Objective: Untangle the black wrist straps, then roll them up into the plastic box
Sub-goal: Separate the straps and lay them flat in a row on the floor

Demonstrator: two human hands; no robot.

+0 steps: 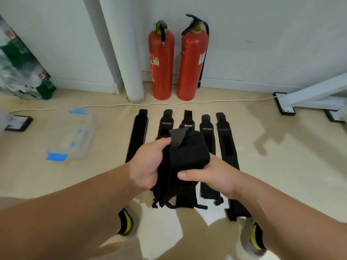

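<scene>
Several black wrist straps (136, 136) lie flat side by side on the beige floor, ends pointing to the wall. Above their middle I hold a partly rolled black strap (187, 149). My left hand (148, 164) grips its left side, thumb on the loose flap at the top. My right hand (208, 177) grips the roll from the right, thumb across its lower edge. The strap's free end hangs down to the floor between my hands. The clear plastic box (77, 136) with blue clips sits on the floor to the left, about a forearm's length from the straps.
Two red fire extinguishers (161, 61) stand against the wall behind the straps, next to a white pipe (129, 72). A white cable (187, 103) runs along the floor. White frame feet (285, 104) sit at right, a black-edged foot (17, 121) at left. My shoes (125, 222) show below.
</scene>
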